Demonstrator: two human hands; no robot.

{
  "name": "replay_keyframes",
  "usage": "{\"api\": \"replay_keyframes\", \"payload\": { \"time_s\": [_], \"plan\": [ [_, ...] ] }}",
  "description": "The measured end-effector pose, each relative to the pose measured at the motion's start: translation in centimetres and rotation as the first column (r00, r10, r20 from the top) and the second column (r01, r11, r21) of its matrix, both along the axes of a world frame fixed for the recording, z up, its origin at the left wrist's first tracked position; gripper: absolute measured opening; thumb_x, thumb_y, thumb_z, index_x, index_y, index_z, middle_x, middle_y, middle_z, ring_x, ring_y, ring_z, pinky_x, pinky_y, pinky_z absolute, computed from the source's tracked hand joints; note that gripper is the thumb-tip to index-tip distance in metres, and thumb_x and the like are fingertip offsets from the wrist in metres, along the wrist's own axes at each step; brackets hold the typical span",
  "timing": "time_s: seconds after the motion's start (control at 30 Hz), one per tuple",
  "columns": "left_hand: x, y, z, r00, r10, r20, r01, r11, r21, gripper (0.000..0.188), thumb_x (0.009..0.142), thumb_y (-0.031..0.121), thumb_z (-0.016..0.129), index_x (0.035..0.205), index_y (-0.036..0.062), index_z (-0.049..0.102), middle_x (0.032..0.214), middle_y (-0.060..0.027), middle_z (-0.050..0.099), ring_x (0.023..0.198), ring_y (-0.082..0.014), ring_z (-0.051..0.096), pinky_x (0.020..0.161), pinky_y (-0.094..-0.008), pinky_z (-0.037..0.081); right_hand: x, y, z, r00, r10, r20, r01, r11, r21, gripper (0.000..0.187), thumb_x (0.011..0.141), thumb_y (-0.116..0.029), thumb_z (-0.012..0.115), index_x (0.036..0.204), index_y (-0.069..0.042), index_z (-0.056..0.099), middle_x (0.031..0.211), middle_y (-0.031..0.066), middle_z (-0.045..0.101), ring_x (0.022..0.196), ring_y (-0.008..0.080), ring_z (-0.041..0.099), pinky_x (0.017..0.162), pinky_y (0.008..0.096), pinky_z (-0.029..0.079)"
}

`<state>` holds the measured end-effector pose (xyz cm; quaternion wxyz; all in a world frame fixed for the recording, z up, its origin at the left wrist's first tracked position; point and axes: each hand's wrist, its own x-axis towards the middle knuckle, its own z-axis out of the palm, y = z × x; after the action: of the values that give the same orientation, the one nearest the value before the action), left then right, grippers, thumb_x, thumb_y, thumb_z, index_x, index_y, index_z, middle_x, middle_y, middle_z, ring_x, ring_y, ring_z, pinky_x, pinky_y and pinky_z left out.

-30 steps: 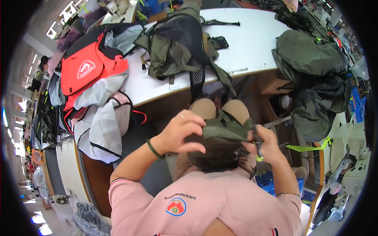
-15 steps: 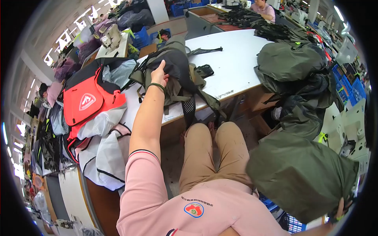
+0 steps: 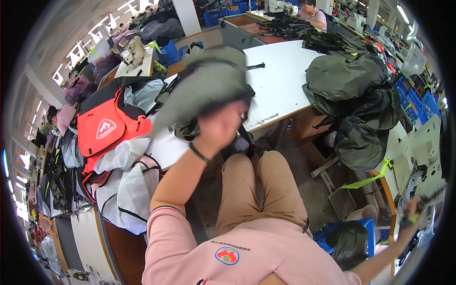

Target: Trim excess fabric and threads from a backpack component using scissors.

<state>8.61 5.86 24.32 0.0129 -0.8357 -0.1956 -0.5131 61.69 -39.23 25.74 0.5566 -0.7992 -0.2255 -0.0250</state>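
Over the white table, a grey-green backpack (image 3: 209, 78) with dark straps is lifted and smeared by motion. My left hand (image 3: 223, 126) is at its near edge and appears to grip it, though the fingers are blurred. Far out at the right, my right hand (image 3: 412, 213) is beside a sewing machine (image 3: 430, 147). Something dark and thin lies by its fingers, too blurred to tell whether I hold it.
A red and black backpack (image 3: 102, 123) and white mesh pieces (image 3: 126, 194) lie at the left. Dark green bags (image 3: 349, 78) are heaped on the right of the white table (image 3: 275, 71). A blue crate (image 3: 369, 237) holds dark green fabric. One person (image 3: 313, 16) sits beyond.
The backpack has risen off the table with my left hand, which has moved right and nearer. The large dark green piece has left my right hand's side; that hand has moved up and away.
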Motion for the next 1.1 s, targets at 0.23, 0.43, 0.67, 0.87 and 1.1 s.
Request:
{"api": "replay_keyframes", "payload": {
  "time_s": [0.23,0.43,0.67,0.87,1.1],
  "plan": [
    [5.9,-8.4,-9.0,0.716,-0.286,0.637,0.659,-0.024,-0.751,0.034,0.092,0.016,0.063,0.123,0.0024,0.061,0.132,-0.0116,0.057,0.119,-0.0201,0.054,0.101,-0.0348,0.044,-18.9,27.4,-9.2,0.477,0.78,-0.404,-0.781,0.587,0.211,0.038,0.094,-0.037,0.064,0.108,-0.002,0.059,0.112,0.0148,0.069,0.093,0.0198,0.068,0.083,0.0344,0.051],
    [4.9,-14.2,-14.8,0.776,-0.46,0.431,0.447,-0.081,-0.891,0.035,0.09,0.017,0.063,0.122,0.0027,0.062,0.131,-0.0135,0.058,0.117,-0.023,0.056,0.1,-0.0354,0.044,-26.7,33.6,-16.9,0.367,0.797,-0.479,-0.904,0.428,0.02,0.027,0.082,-0.003,0.075,0.096,0.001,0.052,0.095,0.0112,0.065,0.085,0.0167,0.066,0.076,0.0293,0.054],
    [-4.8,-14.2,-17.7,0.729,-0.662,0.173,0.171,-0.068,-0.983,0.037,0.088,0.018,0.064,0.122,0.003,0.063,0.131,-0.0158,0.06,0.115,-0.0264,0.057,0.099,-0.0362,0.045,-28.2,32.8,-20.3,0.577,0.769,-0.275,-0.816,0.554,-0.165,0.04,0.076,-0.003,0.08,0.099,0.001,0.048,0.09,0.0137,0.063,0.078,0.0228,0.066,0.07,0.0354,0.052],
    [-7.7,-7.3,-12.6,0.985,0.154,0.074,0.033,0.255,-0.966,0.024,0.09,0.024,0.066,0.095,0.0015,0.065,0.081,-0.0049,0.067,0.079,-0.0091,0.062,0.069,-0.0268,0.05,-25.4,34.8,-21.6,0.648,0.709,-0.279,-0.76,0.578,-0.297,0.057,0.067,-0.025,0.09,0.096,0.001,0.048,0.085,0.0169,0.063,0.082,0.0311,0.065,0.076,0.0404,0.05],
    [2.8,-7.4,-12.8,0.969,0.023,-0.247,-0.149,0.851,-0.504,0.051,0.076,0.034,0.079,0.113,0.0026,0.061,0.117,-0.0181,0.062,0.116,-0.0351,0.055,0.097,-0.0425,0.044,-27.6,35.6,-17.7,0.386,0.814,-0.434,-0.885,0.459,0.074,0.046,0.068,-0.017,0.089,0.094,-0.004,0.052,0.081,0.0028,0.057,0.074,0.0124,0.053,0.07,0.0283,0.046]
  ]
}}
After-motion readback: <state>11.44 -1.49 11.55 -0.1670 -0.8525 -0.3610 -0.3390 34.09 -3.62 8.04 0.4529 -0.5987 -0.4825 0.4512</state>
